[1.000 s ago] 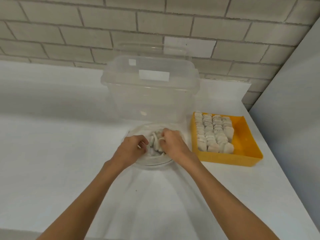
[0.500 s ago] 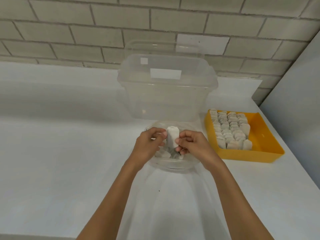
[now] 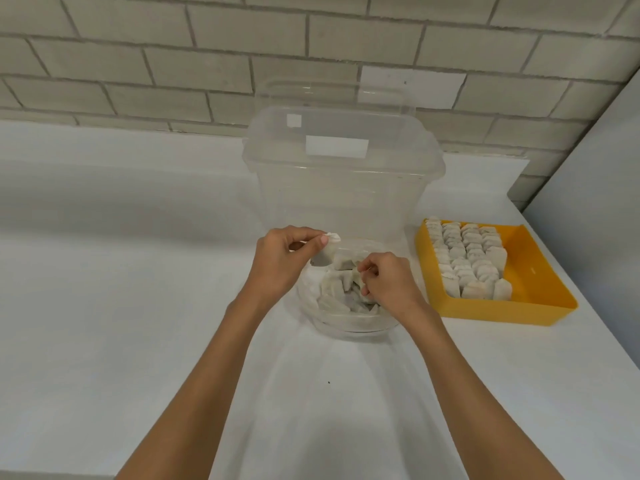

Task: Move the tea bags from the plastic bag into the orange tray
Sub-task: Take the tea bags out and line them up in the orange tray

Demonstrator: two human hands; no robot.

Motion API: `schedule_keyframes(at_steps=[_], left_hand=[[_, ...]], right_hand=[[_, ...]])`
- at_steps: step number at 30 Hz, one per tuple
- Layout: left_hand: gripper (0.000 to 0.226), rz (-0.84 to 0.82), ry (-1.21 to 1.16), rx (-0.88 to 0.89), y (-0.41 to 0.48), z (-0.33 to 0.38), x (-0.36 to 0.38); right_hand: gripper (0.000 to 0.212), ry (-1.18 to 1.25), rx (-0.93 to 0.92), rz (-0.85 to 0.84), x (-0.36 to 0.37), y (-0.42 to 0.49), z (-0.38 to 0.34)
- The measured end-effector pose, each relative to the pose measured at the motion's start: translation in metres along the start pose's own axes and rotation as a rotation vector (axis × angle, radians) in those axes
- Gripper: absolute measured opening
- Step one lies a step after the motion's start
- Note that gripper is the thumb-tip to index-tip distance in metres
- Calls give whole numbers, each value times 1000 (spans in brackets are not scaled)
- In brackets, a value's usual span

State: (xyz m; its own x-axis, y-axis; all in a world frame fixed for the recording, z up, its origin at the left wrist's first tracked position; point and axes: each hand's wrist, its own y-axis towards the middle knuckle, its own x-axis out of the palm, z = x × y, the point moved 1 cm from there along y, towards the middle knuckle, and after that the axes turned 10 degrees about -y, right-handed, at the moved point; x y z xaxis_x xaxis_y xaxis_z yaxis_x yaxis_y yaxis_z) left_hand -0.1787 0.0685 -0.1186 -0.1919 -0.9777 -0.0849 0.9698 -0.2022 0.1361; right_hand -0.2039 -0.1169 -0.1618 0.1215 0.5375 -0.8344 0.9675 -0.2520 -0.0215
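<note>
A clear plastic bag [image 3: 349, 325] lies open on the white counter, with several pale tea bags [image 3: 334, 292] heaped inside. My left hand [image 3: 280, 261] pinches one tea bag [image 3: 328, 249] by its top, above the bag's far left rim. My right hand [image 3: 386, 280] is curled over the heap, its fingertips pinching something small among the tea bags; I cannot make out what. The orange tray [image 3: 533, 282] stands to the right, its left half filled with rows of tea bags [image 3: 469, 259].
A large clear plastic tub [image 3: 341, 178] stands directly behind the bag, against the brick wall. A grey panel [image 3: 595, 188] rises at the right beyond the tray. The white counter [image 3: 121, 271] stretches to the left, its front edge near my elbows.
Both hands were down in the bag, then raised one tea bag together. Now my left hand alone holds it, shifted left, and my right hand has dropped back onto the heap.
</note>
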Motion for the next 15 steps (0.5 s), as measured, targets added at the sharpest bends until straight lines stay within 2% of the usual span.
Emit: schedule_keyframes(at_steps=[4, 10, 12, 15], left_hand=[[12, 27, -17, -3, -1, -1, -5], [13, 41, -29, -19, -5, -1, -4], [13, 56, -38, -33, -6, 1, -5], [13, 63, -45, -41, -5, 7, -3]], right_hand=[[16, -88, 67, -40, 18, 9, -8], [14, -174, -5, -87, 22, 4, -20], [10, -44, 12, -63, 11, -2, -20], [10, 311, 70, -40, -14, -16, -19]])
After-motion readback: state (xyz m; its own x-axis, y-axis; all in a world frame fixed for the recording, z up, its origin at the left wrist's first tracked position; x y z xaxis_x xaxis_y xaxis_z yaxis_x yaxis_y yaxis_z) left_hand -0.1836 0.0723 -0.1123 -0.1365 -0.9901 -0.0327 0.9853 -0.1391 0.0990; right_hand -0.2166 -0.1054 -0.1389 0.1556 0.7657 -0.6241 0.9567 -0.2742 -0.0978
